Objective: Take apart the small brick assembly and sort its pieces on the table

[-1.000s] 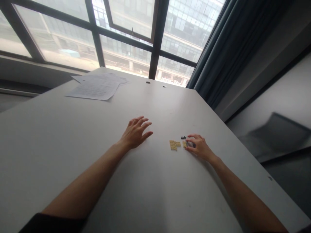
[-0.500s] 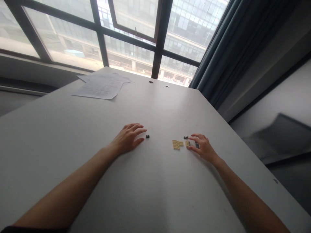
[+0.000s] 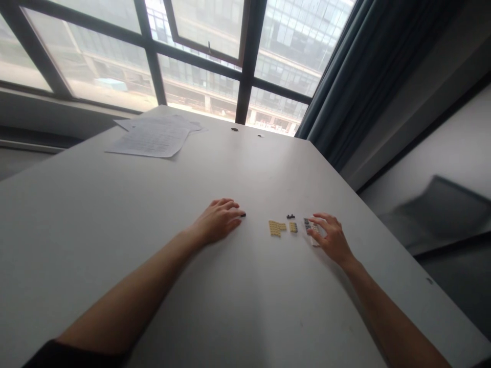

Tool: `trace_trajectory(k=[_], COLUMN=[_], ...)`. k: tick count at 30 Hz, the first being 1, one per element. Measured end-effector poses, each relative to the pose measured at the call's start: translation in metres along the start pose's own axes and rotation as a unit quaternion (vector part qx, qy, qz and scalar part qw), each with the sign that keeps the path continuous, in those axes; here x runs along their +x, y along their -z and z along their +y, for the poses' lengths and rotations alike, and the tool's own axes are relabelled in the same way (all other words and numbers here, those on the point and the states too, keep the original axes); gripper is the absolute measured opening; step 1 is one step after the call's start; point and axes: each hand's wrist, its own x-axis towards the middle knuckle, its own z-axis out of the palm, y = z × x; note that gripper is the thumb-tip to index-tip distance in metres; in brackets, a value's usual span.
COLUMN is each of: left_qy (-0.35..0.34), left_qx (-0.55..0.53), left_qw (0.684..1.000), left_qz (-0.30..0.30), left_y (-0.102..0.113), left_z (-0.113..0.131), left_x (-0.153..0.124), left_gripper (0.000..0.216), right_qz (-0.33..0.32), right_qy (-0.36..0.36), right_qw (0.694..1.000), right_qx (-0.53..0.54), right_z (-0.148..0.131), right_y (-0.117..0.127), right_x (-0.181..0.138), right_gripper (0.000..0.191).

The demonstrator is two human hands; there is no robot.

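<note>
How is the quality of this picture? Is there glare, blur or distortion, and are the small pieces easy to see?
Head view: strong backlight from the window washes out the far table; wide-angle lens bends the frame lines; the tan pieces and the dark piece at the left hand are tiny and soft; the right hand partly hides a grey piece.

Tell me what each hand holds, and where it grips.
Nothing is lifted. Left hand fingertips touch a black piece; right hand fingers rest on a grey piece.
</note>
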Motion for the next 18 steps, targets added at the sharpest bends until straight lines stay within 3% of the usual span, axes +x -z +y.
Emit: trace_trajectory(k=[4,11,18], left_qy=[-0.004,-0.102,-0.203], left_qx=[-0.018,-0.037,-0.038], left_qw=[1.000,0.994,0.978], left_qz=[0.012,0.026,-0.021], left_y=[-0.006,0.000,-0.006], left_z=[0.013,0.034,0.106], left_x=[0.015,0.008,-0.002], left_gripper=[0.028,0.020,0.016], right_qz=[0.008,0.001,-0.072], right_qy=[-0.005,0.000,0.068], right_qw=[1.000,0.999,0.992], right_qx=[0.004,0.034,0.080], right_z=[-0.005,-0.023,-0.078], right_y=[0.007,0.017,0.010], right_x=[0.001,-0.009,-0.031], right_gripper=[0.025,0.022,0.019])
